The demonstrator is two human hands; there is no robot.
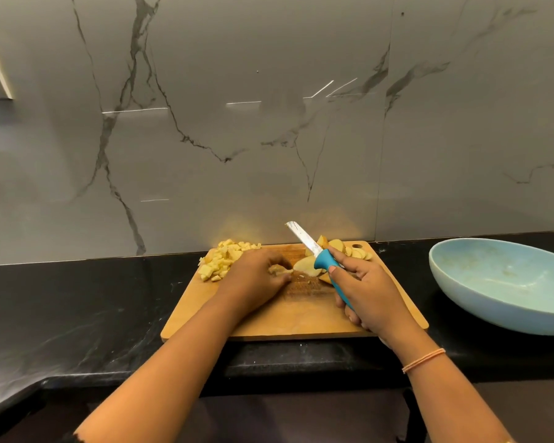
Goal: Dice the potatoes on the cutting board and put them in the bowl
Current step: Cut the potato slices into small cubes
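Here, left hand [256,274] pinches a potato piece [277,269]; right hand [367,290] grips the knife [321,260] — both clamped.

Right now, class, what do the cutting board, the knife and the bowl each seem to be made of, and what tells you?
Cutting board: probably wood or bamboo; matte tan, faint grain, cut marks.
Knife: glossy grey blade, likely steel; smooth blue handle, plastic-looking.
Bowl: pale blue, matte, thick-walled; ceramic or melamine, cannot tell.
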